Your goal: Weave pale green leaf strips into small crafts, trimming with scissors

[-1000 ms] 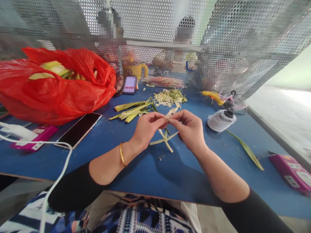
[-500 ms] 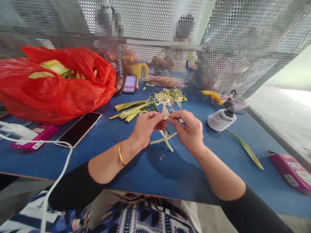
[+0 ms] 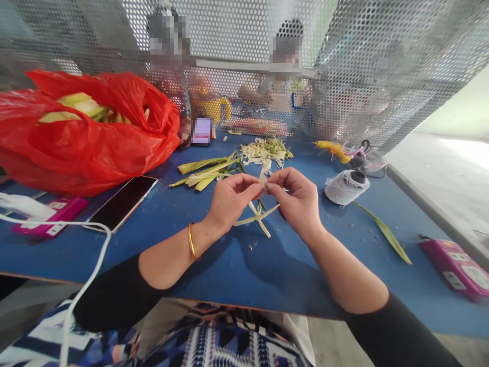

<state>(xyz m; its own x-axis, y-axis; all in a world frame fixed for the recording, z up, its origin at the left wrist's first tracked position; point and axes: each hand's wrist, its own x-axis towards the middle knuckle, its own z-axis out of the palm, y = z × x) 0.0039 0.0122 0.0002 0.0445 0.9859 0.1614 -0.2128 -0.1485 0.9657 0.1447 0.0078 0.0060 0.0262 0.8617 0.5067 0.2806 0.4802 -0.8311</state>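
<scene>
Between my fingertips, above the middle of the blue table [image 3: 229, 275], is a small pale piece of husk [image 3: 264, 172]. My left hand [image 3: 235, 201] pinches it from the left, and my right hand [image 3: 300, 199] pinches it from the right. Its lower part is hidden by my fingers. Just below my hands a star-shaped piece of husk strips [image 3: 259, 217] lies on the table. Beyond them are several yellow-green husk leaves [image 3: 208, 173] and a heap of pale shreds [image 3: 267, 150].
At left are a red plastic bag [image 3: 91, 153] of husks, a black phone [image 3: 122, 204] and a magenta power strip [image 3: 57, 216] with a white cable. At right sit a white thread spool [image 3: 346, 188], a yellow glue gun [image 3: 333, 149] and a second magenta box [image 3: 454, 265]. A perforated metal screen [image 3: 237, 41] stands behind.
The pale husk piece has changed shape, from a pointed triangle to a narrower, bent strip between my fingertips. My fingertips have drawn closer together around it.
</scene>
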